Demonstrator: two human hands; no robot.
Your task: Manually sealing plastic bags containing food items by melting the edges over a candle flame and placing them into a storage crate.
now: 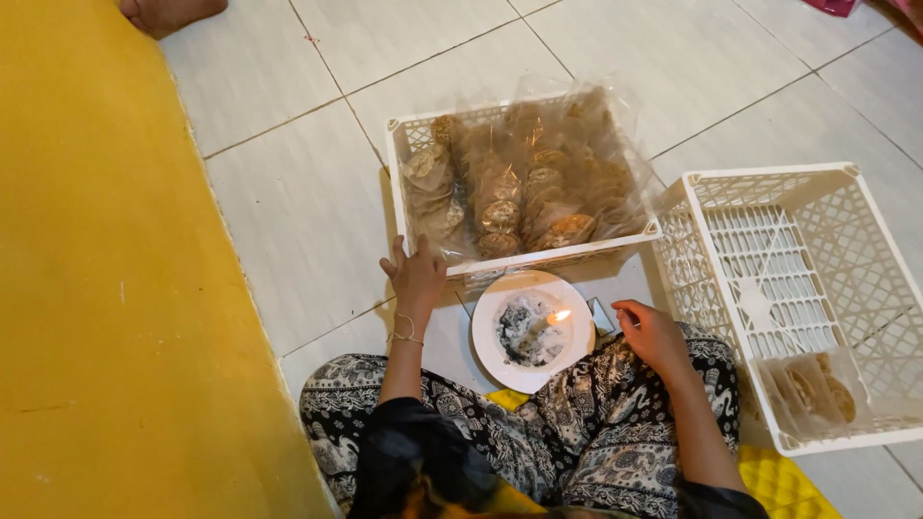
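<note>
the clear bags of round crackers (524, 183) lie packed in the white plastic basket (396, 154) on the tiled floor (288, 211), straight ahead of the seated person. the left hand (416, 274) rests at the basket's near left corner, fingers spread and loose, tips touching the plastic of the nearest bag rather than closed around it. to draw one bag out cleanly, it seems best to pinch only its loose top edge and lift straight up, so the brittle crackers inside are not squeezed and the neighbouring bags stay put.

just in front of the basket, a white plate (490, 346) holds a small lit candle (556, 317) in a patch of grey wax; any plastic passing over it should be kept high and away from the flame. the right hand (654, 332) hovers just right of the plate, fingers curled loosely, thumb and forefinger close together; i cannot tell whether they hold anything. a second white basket (798, 288) stands to the right with a few bagged crackers (812, 389) in its near corner. both forearms reach forward from the patterned trousers (596, 432).
</note>
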